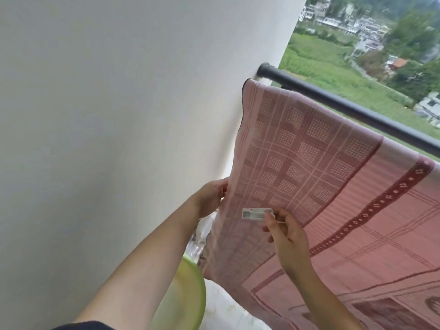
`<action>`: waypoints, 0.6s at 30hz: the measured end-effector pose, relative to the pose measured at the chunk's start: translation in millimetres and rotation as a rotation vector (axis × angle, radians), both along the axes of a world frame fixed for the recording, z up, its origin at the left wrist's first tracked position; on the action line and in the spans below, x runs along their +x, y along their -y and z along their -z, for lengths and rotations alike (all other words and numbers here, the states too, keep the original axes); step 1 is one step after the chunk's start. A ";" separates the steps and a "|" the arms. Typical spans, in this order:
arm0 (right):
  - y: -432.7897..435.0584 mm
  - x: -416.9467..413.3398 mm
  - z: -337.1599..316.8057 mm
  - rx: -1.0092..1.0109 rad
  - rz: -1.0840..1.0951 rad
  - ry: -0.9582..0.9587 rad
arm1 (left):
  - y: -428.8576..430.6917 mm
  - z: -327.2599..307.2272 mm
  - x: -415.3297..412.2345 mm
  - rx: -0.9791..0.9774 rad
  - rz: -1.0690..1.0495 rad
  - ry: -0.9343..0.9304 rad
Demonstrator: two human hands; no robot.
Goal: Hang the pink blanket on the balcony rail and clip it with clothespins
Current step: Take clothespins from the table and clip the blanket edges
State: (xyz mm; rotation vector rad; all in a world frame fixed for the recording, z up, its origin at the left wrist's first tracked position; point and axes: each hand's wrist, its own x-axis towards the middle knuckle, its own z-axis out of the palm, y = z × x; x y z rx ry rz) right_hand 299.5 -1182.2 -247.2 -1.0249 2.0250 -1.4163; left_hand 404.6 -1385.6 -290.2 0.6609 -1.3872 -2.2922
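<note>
The pink checked blanket [316,177] hangs over the black balcony rail [338,103] and drapes down toward me. My left hand [210,198] grips the blanket's left edge close to the white wall. In front of the cloth, my right hand [285,232] pinches a pale clothespin [256,213] whose jaws point left. The clothespin lies against the blanket's face and is not clipped on the rail.
A white wall [107,115] fills the left side and meets the rail's end. A yellow-green plastic basin [188,291] stands on the floor below my left arm. Beyond the rail lie fields and houses far below.
</note>
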 end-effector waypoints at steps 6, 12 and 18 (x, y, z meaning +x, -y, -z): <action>2.8 5.5 -9.2 -0.010 0.016 -0.050 | -1.9 -2.7 5.9 0.003 -0.456 -0.013; 18.4 15.0 -25.3 -0.046 -0.014 -0.111 | -17.8 12.3 22.8 -0.055 -0.462 -0.038; 31.0 11.6 -40.8 -0.075 -0.028 -0.153 | -36.0 -3.8 16.9 -0.020 -0.406 -0.048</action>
